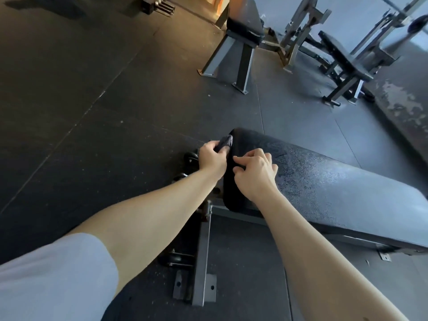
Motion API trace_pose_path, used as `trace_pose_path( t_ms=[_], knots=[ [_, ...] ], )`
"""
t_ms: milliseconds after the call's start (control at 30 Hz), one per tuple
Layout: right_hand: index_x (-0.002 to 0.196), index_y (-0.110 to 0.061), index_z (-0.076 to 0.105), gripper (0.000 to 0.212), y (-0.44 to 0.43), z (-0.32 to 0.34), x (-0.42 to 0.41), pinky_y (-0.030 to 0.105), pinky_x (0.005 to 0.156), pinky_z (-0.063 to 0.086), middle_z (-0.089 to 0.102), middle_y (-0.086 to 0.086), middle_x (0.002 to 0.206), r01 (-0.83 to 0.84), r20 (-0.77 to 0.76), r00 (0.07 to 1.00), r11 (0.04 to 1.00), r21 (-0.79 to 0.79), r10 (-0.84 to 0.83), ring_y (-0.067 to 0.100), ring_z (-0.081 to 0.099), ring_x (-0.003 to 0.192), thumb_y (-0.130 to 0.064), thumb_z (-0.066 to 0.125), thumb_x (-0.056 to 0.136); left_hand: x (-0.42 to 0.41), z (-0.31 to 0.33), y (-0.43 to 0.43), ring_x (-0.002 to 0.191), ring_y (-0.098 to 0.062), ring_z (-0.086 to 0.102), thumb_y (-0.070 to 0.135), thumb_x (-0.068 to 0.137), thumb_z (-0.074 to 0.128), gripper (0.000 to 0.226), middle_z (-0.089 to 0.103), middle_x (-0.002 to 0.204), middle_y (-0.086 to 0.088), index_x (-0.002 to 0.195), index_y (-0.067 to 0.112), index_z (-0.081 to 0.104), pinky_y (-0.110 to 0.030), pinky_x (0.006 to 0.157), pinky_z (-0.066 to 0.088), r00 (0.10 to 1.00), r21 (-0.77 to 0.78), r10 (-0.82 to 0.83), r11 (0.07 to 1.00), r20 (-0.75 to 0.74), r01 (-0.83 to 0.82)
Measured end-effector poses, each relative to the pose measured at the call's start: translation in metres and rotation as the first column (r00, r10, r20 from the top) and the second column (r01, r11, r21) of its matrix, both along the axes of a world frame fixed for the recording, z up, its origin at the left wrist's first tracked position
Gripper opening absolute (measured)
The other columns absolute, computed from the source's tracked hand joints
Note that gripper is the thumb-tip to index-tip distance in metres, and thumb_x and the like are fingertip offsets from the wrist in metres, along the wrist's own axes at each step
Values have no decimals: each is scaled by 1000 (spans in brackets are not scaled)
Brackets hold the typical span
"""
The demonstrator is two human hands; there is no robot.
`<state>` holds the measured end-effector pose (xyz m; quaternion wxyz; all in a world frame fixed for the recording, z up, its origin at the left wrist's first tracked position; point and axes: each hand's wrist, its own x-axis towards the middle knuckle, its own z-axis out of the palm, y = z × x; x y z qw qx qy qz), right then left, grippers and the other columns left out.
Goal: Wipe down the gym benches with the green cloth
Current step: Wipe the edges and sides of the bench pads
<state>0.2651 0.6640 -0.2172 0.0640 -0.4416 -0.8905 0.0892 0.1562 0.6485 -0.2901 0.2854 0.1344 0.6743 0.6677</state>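
A black padded gym bench (324, 188) runs from the middle of the view to the right edge, its top cracked and worn. My left hand (212, 158) grips a bunched dark cloth (225, 142) against the left end face of the pad, near its upper corner. The cloth looks grey-dark in this light. My right hand (256, 173) rests on the top edge of the same end, fingers curled over the rim, holding nothing that I can see.
The bench's grey steel frame (201, 258) with small black wheels (191, 157) stands on the rubber floor below my arms. A second flat bench (243, 26) stands ahead. A third bench (342, 59) and a rack (298, 24) stand at the back right.
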Motion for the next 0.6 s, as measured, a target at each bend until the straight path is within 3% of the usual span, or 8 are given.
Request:
trace_pose_path(
  t_ms=[167,267,333,400,533,600],
  knots=[
    [128,-33,69,34,2,0,-5,38,102,26,50,-7,125,10,-3,1000,1000,-8,-10,21,39,121,-27,62,96,-31,4,30,91,-19,62,17,95,67,24,68,97,-3,117,8,69,-27,81,48,996,-34,-62,997,58,64],
    [129,-33,69,34,3,0,-4,39,103,26,50,-7,125,5,9,1000,1000,-11,-5,21,39,121,-27,63,96,-30,7,18,92,-20,64,17,96,65,23,69,97,-4,117,10,70,-31,81,51,992,-50,-126,991,-7,126],
    [130,-33,69,35,3,0,-3,40,103,27,50,-6,126,-9,17,1000,1000,-6,9,22,39,121,-26,62,96,-20,10,-4,91,-17,64,18,96,65,22,70,96,-1,116,12,72,-26,73,47,981,-54,-175,984,-81,171],
    [131,-32,68,36,4,-1,-1,40,101,27,50,-6,126,-25,33,999,1000,3,25,23,39,121,-25,61,97,-7,8,-30,93,-13,64,21,96,66,24,71,101,2,119,17,72,-22,76,45,962,-72,-247,968,-117,240],
    [130,-31,69,35,5,-1,1,40,99,28,51,-5,125,-32,26,999,999,15,32,23,40,121,-24,61,96,5,3,-53,83,0,63,19,95,68,24,71,94,9,119,23,73,-5,67,45,945,-60,-319,947,-69,315],
    [129,-30,69,35,5,-2,1,39,98,27,52,-6,125,-25,4,1000,999,21,25,22,41,121,-24,63,96,-4,8,-36,83,-6,64,22,95,69,25,72,93,6,119,19,74,-14,69,47,964,-72,-258,965,-66,253]
  ],
)
